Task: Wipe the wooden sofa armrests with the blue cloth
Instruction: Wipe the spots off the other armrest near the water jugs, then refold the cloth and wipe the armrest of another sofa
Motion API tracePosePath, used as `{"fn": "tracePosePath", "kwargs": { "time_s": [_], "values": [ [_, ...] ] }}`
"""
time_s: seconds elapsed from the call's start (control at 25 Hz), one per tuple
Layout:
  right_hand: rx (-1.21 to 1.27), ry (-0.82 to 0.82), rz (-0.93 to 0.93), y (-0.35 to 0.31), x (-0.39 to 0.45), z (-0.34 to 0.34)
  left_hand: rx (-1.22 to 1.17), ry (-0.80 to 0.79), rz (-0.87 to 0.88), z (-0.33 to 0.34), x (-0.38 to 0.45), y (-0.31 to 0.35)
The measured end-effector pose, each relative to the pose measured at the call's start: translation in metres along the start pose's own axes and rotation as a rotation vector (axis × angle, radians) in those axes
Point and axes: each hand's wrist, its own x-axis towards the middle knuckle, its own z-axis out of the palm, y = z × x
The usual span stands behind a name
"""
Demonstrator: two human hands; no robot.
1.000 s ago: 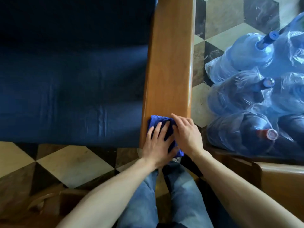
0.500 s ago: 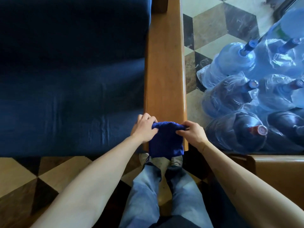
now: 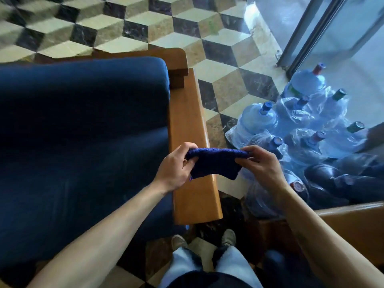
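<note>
The blue cloth (image 3: 215,163) hangs folded in the air above the wooden armrest (image 3: 188,113) of the sofa, stretched between both hands. My left hand (image 3: 175,169) pinches its left end over the armrest's inner edge. My right hand (image 3: 260,165) pinches its right end, out past the armrest's outer edge. The armrest runs from the front corner near my feet back to the sofa's wooden backrest post. The cloth does not touch the wood.
The dark blue sofa cushion (image 3: 83,132) fills the left. Several large plastic-wrapped water bottles (image 3: 299,129) are piled on the floor right of the armrest, by a glass door (image 3: 324,28). Another wooden edge (image 3: 353,221) lies at the lower right. My shoes (image 3: 178,242) stand on patterned tiles.
Both hands went from pressing the cloth on the armrest's front end to lifting it clear and holding it stretched in the air. The view has tilted up to show more floor.
</note>
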Motion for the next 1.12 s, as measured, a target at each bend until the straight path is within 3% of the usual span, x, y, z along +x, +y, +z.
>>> {"fn": "tracePosePath", "kwargs": {
  "time_s": [0.32, 0.64, 0.96, 1.12],
  "values": [
    [0.169, 0.076, -0.181, -0.072, 0.016, -0.118, -0.013, 0.145, 0.225, 0.013, 0.07, 0.131],
    [0.229, 0.118, -0.276, -0.081, 0.028, -0.228, 0.019, 0.236, 0.208, 0.074, 0.111, 0.228],
    [0.317, 0.153, -0.307, -0.081, 0.045, -0.267, 0.06, 0.266, 0.194, 0.097, 0.139, 0.271],
    [0.318, 0.19, -0.313, -0.079, 0.06, -0.285, -0.028, 0.211, 0.19, 0.107, 0.162, 0.279]
  ]
}}
